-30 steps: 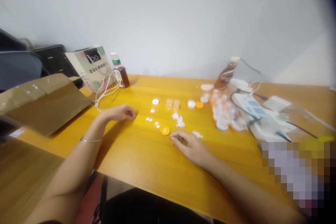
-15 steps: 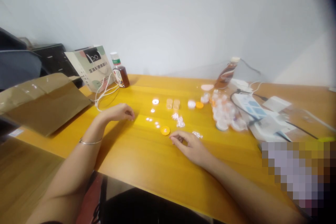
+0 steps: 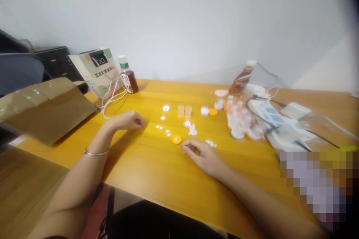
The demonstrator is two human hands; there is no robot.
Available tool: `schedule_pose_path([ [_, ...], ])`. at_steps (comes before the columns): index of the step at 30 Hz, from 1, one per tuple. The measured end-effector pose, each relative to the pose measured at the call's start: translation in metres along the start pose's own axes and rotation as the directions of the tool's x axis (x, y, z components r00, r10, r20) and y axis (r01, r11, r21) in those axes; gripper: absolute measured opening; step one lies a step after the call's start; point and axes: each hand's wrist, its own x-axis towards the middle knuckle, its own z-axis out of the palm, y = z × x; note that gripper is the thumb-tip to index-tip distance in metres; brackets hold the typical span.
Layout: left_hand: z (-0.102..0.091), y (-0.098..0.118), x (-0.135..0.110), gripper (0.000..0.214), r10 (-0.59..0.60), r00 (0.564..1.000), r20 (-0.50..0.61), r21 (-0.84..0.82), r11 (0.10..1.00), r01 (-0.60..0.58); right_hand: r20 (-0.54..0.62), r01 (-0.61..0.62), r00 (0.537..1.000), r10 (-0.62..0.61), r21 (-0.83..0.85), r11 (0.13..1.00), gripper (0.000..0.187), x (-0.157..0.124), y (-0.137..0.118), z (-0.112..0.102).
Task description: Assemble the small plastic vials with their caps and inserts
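Note:
My left hand (image 3: 129, 120) rests at the table's left part, fingers loosely curled, and nothing shows in it. To its right several small white pieces (image 3: 159, 127) lie scattered. My right hand (image 3: 202, 155) lies on the table with its fingers curled together and nothing visible between them. Its fingertips are just right of a round orange disc (image 3: 174, 140) that bears a small white piece at its centre. White spotted cut-outs (image 3: 192, 130) lie beyond this hand, and another spotted cut-out (image 3: 211, 143) is near its knuckles. Farther back are a white ring (image 3: 166, 108) and two tan blocks (image 3: 184, 111).
Dark bottles stand at the back left (image 3: 130, 82) and back right (image 3: 241, 81). A bag of lids (image 3: 241, 119), a power strip (image 3: 283, 129) and cables fill the right side. A paper bag (image 3: 98, 76) and brown cardboard (image 3: 47, 108) stand left. White and orange lids (image 3: 213, 112) lie mid-back.

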Motion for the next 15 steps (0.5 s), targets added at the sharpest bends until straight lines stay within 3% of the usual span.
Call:
schedule_pose_path([
  [9, 0.007, -0.006, 0.005, 0.017, 0.014, 1.0, -0.018, 0.069, 0.998, -0.013, -0.01, 0.0, 1.0, 0.0, -0.003, 1.0, 0.018, 0.0, -0.001, 0.0],
  [12, 0.005, -0.006, 0.004, 0.015, 0.049, 0.999, -0.022, 0.012, 0.999, -0.049, -0.019, 0.008, 1.0, -0.008, -0.009, 1.0, 0.018, 0.0, -0.002, 0.0],
  [15, 0.004, 0.008, 0.002, 0.013, 0.167, 0.982, -0.091, -0.139, 0.974, -0.179, -0.056, 0.021, 0.998, -0.023, -0.019, 1.0, 0.016, 0.0, -0.002, 0.001],
])
